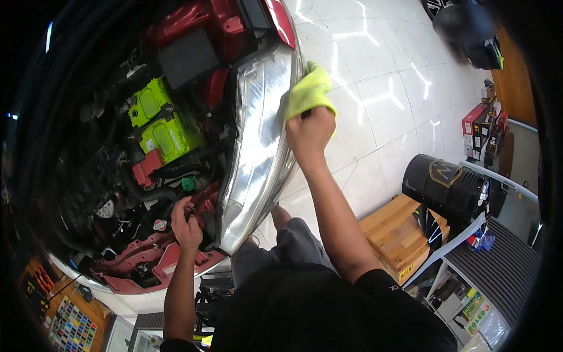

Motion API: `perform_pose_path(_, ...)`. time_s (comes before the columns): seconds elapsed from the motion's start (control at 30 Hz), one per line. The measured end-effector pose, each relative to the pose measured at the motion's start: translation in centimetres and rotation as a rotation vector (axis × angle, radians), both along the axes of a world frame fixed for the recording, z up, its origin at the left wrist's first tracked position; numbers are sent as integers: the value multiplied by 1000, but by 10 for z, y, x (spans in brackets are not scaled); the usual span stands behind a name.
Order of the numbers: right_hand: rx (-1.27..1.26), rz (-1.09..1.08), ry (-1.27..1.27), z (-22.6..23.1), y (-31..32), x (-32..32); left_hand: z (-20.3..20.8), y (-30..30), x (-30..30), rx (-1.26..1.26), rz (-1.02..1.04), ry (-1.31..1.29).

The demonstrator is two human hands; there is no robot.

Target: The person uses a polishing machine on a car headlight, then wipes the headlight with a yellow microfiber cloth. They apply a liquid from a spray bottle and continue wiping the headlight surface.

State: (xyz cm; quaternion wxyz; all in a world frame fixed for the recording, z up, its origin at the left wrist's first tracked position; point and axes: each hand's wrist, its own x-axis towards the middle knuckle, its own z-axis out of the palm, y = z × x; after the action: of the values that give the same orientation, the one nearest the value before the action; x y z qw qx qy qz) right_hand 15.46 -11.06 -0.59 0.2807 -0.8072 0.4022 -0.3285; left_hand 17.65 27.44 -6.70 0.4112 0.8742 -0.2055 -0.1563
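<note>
A long clear headlight [256,135] with a glossy, streaky lens runs along the front corner of a red car whose engine bay is exposed. My right hand [312,132] is closed on a yellow-green cloth [312,91], which lies against the headlight's outer edge near its upper end. Part of the cloth sticks up past my knuckles. On the other side of the lens, my left hand [186,223] rests at the red front frame [170,261] of the engine bay, fingers bent. What its fingertips touch, if anything, I cannot make out.
A bright green car battery [166,126] sits in the engine bay, beside a red cover [148,168] and a green cap [187,183]. To the right stand a wooden box [396,226], a black drum [443,182] and a grey ribbed cabinet [498,258]. White tiled floor [375,76] stretches beyond the car.
</note>
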Motion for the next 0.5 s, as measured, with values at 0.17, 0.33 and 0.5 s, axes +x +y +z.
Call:
perform_pose_path(0.17, -28, -139, 159, 9, -31, 27, -2, -6, 0, -30, 11, 25)
perform_pose_path(0.33, -93, -43, -86, -17, 70, -44, -5, 5, -1, -36, 18, 1)
perform_pose_path(0.5, -22, -183, 143, -10, 10, -11, -7, -4, 0, -83, -17, 19)
